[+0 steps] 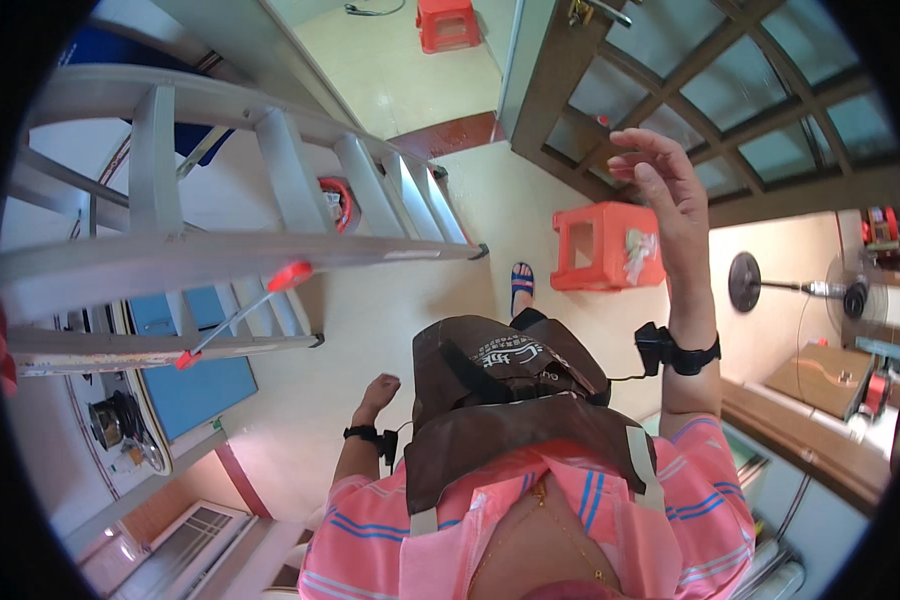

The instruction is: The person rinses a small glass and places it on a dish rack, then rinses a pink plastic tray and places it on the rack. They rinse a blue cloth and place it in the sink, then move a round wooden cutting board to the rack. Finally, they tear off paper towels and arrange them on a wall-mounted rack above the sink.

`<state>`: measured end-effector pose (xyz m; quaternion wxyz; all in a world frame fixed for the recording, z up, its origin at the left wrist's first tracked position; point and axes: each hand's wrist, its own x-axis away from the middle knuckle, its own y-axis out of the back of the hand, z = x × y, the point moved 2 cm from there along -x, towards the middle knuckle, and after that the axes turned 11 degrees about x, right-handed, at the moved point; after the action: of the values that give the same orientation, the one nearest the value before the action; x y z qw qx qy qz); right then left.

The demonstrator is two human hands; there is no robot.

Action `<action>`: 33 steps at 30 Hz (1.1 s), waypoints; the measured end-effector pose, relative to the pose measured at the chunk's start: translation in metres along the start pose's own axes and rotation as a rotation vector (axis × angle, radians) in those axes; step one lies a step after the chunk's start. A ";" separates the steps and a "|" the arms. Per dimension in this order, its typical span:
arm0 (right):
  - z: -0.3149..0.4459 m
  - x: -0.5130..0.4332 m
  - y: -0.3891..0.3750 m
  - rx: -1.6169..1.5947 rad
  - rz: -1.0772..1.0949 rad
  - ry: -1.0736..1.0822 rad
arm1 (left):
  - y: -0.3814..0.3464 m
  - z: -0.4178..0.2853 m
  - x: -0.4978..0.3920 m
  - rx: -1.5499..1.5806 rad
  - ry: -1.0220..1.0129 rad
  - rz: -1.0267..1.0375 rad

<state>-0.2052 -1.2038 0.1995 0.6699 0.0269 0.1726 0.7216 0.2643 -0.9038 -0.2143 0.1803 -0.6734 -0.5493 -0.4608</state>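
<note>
My right hand (669,184) is raised in front of a brown wooden door with glass panes (694,112). Its fingers are apart and slightly bent, holding nothing. Below it on the floor is a red plastic stool (607,244) with a crumpled pale wrapper (640,251) on top. Low beside my body hangs my left hand (379,396), loosely curled. Its palm is turned away, so whether anything is in it is hidden. An aluminium stepladder (307,247) with red-ended braces stands open at left. A brown apron (525,442) covers my front.
A threshold (450,135) leads to a room with another red stool (448,26). A standing fan (802,286) and a brown box (821,379) are at right. Blue cabinet doors (195,397) lie behind the ladder. My slippered foot (523,283) is between ladder and stool.
</note>
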 end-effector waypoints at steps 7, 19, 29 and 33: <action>-0.110 -0.143 -0.002 -0.900 0.820 -0.149 | -0.070 -0.099 0.055 0.557 0.365 0.208; -0.184 -0.333 -0.112 -0.167 0.666 -0.176 | -0.092 -0.244 -0.074 0.854 0.253 0.273; -0.143 -0.636 -0.140 -0.356 0.299 0.089 | 0.029 -0.413 -0.184 1.137 0.113 -0.149; -0.148 -0.728 -0.135 -0.505 0.158 0.090 | 0.079 -0.459 -0.214 1.190 0.126 -0.126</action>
<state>-0.0423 -1.9403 0.1626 0.5885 -0.1598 0.0140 0.7924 0.1482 -1.3969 -0.1347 0.5310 -0.3942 -0.7399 -0.1230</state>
